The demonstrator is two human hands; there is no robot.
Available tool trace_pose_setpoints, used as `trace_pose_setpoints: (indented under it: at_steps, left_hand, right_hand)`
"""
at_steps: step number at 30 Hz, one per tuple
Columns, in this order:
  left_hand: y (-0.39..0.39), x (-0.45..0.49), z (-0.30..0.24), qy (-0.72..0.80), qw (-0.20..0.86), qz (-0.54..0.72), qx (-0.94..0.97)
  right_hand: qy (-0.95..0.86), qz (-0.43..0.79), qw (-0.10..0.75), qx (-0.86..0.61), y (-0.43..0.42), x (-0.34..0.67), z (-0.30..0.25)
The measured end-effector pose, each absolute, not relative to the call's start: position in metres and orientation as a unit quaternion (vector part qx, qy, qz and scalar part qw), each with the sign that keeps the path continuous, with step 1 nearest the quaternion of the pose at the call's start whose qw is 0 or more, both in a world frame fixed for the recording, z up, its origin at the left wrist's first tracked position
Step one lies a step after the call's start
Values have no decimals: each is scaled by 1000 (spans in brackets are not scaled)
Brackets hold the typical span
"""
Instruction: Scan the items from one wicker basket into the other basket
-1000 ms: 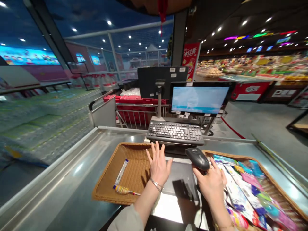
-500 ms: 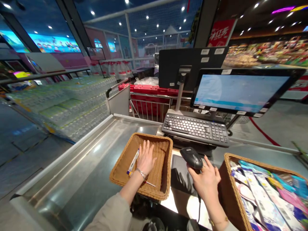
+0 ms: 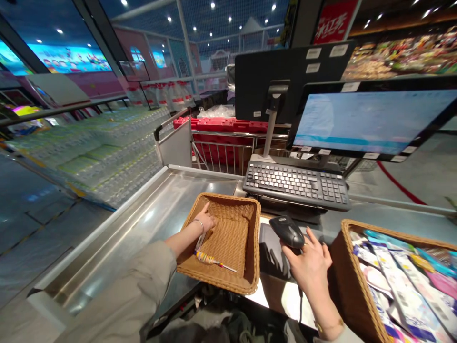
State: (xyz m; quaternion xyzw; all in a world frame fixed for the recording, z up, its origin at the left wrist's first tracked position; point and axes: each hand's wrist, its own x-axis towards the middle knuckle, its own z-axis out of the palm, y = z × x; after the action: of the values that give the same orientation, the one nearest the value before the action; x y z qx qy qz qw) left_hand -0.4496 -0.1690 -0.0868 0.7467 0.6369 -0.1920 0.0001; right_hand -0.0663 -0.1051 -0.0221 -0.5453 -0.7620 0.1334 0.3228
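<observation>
My left hand [image 3: 204,222] is inside an almost bare wicker basket [image 3: 246,267], against its left wall. Its fingers curl over the top end of a white packet [image 3: 199,242]; whether they grip it is unclear. A yellow patterned stick item [image 3: 210,259] lies on the basket floor just below that hand. My right hand [image 3: 311,267] is shut on a black barcode scanner [image 3: 287,230], held over the dark panel between the two baskets. A cable hangs from the scanner under my wrist.
A second wicker basket [image 3: 343,238] at the right holds several colourful packets [image 3: 396,281]. Behind stand a keyboard [image 3: 296,183], a lit till screen [image 3: 371,121] and a customer display [image 3: 285,81]. The steel counter [image 3: 143,224] runs left; red trolleys [image 3: 221,126] and stacked bottled water [image 3: 100,152] lie beyond.
My left hand went from hovering open near the keyboard into the left basket, then to its left wall with fingers curled. The scanner stayed in my right hand. My view swung left.
</observation>
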Motion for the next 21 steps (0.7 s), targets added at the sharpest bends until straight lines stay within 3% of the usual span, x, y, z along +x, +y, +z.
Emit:
trace_pose_setpoints:
  at_steps: [10,21]
  left_hand:
    - [-138,-470,-137,587,59,-269,761]
    - [-128,-480,-141,563,70,-298,768]
  right_hand:
    - [-741,111,337,-569,-110,-59,-25]
    - [-725,108,340,-589,-112,-52,-29]
